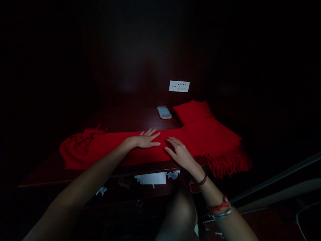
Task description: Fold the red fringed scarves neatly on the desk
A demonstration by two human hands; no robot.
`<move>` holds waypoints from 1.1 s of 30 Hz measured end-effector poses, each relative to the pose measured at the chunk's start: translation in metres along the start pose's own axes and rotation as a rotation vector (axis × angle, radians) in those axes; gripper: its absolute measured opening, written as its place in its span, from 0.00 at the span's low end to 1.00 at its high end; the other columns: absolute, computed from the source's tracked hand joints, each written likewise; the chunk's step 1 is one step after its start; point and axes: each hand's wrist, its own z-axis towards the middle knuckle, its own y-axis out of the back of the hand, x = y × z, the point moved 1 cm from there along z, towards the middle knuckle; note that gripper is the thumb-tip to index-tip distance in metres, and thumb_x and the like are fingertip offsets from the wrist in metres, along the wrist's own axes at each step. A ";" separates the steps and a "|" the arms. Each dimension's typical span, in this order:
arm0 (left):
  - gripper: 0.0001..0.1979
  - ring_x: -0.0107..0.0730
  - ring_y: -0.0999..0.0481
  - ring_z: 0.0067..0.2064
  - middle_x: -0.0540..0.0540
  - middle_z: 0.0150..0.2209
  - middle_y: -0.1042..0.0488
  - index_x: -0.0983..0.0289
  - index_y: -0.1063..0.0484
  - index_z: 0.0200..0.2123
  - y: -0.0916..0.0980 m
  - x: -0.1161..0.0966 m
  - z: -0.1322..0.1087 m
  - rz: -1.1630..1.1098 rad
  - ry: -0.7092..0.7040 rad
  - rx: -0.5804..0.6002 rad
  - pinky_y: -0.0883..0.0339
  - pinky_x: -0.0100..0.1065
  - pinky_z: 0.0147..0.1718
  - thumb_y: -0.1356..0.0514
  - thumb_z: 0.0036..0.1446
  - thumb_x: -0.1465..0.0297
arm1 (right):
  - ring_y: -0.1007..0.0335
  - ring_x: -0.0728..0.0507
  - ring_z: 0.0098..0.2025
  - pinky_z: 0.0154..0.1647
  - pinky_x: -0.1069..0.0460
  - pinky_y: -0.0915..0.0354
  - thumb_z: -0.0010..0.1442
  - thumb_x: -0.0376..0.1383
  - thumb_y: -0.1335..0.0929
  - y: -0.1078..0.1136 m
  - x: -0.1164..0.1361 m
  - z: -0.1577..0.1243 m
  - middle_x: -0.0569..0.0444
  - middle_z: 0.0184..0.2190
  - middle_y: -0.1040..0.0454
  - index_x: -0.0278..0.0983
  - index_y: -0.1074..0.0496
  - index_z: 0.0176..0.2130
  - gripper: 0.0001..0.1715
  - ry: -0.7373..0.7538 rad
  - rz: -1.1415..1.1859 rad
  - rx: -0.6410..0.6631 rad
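A red fringed scarf (198, 138) lies along the dark wooden desk. Its left end is bunched up with some fringe showing, and its right part spreads wider, fringe hanging past the front edge. My left hand (147, 139) rests flat on the middle of the scarf, fingers spread, a ring on one finger. Just to its right, my right hand (177, 150) is over the scarf with fingers stretched out and the thumb apart; whether it presses on the cloth I cannot tell. Neither hand grips anything.
Behind the scarf, a phone-like blurred rectangle (164, 112) lies on the desk (120, 118). A white power socket (179, 86) is on the back wall. Under the desktop, papers (152, 178) sit on a shelf. My knee (184, 209) is below the front edge. The surroundings are very dark.
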 end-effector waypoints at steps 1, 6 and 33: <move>0.37 0.43 0.72 0.59 0.55 0.60 0.72 0.59 0.65 0.59 -0.001 0.003 0.003 0.007 0.047 -0.033 0.68 0.49 0.53 0.62 0.51 0.46 | 0.51 0.43 0.56 0.55 0.45 0.51 0.58 0.44 0.43 -0.002 0.004 0.000 0.44 0.53 0.42 0.32 0.41 0.52 0.27 0.009 -0.014 0.039; 0.35 0.44 0.71 0.59 0.57 0.60 0.71 0.58 0.64 0.59 -0.009 0.012 0.011 0.007 0.117 -0.069 0.67 0.50 0.53 0.65 0.52 0.47 | 0.53 0.42 0.57 0.55 0.42 0.53 0.59 0.42 0.46 -0.003 0.001 -0.009 0.46 0.55 0.45 0.35 0.42 0.53 0.25 -0.031 -0.142 0.146; 0.28 0.46 0.71 0.59 0.53 0.60 0.71 0.57 0.66 0.59 -0.002 0.013 0.005 -0.011 0.415 -0.060 0.65 0.56 0.51 0.66 0.56 0.56 | 0.65 0.43 0.60 0.58 0.47 0.61 0.60 0.45 0.51 -0.027 -0.013 0.071 0.45 0.59 0.57 0.28 0.54 0.58 0.33 -0.021 -0.161 0.362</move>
